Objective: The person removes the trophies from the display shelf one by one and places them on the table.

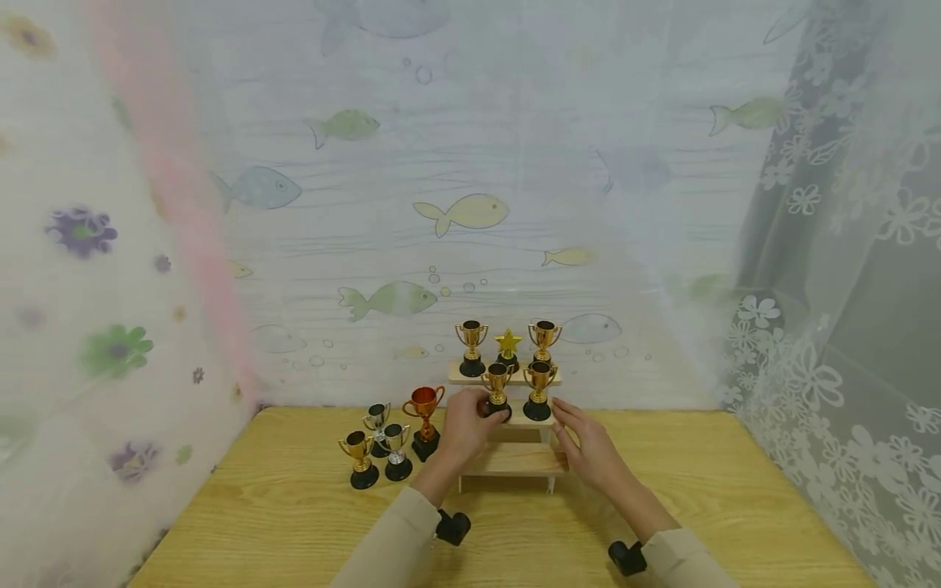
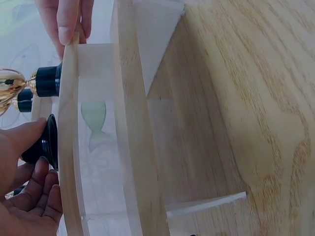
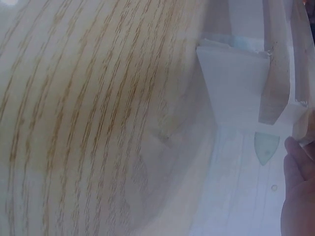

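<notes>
A tiered wooden stand [image 1: 512,464] has white side supports. On its middle tier, my left hand [image 1: 467,429] pinches the black base of a small gold trophy cup [image 1: 498,377] at the left end; in the left wrist view that base [image 2: 51,142] appears slightly tilted against the tier's edge. A second gold trophy [image 1: 540,380] stands to its right. With fingers fairly straight, my right hand [image 1: 591,449] touches the right end of the middle tier. The top tier carries two gold cups, one at the left [image 1: 472,339] and one at the right [image 1: 545,335], with a gold star trophy [image 1: 508,345] between them.
Left of the stand, on the wood-grain table [image 1: 294,490], are a red-bronze cup [image 1: 425,408], a gold cup [image 1: 358,449] and two silver cups, one in front [image 1: 397,445] and one behind [image 1: 377,418]. A fish-patterned curtain [image 1: 515,163] hangs behind the table.
</notes>
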Demonstrator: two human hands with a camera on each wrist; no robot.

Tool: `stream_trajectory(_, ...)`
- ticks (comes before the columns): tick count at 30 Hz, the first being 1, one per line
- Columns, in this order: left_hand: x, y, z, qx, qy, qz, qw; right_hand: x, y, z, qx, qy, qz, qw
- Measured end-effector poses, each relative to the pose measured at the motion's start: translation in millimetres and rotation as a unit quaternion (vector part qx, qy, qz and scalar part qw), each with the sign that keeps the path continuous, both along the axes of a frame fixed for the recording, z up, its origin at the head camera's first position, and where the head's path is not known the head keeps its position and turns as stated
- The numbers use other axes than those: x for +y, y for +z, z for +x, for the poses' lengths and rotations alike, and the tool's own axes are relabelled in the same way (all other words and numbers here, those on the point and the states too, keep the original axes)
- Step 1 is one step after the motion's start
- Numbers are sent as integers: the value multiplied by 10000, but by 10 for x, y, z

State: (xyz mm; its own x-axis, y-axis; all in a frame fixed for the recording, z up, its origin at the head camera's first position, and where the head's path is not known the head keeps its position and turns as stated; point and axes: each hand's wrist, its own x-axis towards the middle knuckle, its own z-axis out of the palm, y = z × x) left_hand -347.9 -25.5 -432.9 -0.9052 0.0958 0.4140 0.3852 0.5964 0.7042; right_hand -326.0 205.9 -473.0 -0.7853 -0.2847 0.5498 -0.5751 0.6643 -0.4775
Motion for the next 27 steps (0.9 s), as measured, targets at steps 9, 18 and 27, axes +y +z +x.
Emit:
stream_trajectory(9,-51,6,71,-20,-78,36,10000,-18,15,21,136,-13,-14,9999)
stream_trajectory(18,-56,-34,161,301,-137,-101,9994,-16,28,30,44,-78,51,9999)
stream_trajectory(27,-17,-23,252,328,-242,-157,9990,-14,38,30,-74,-95,83,9999)
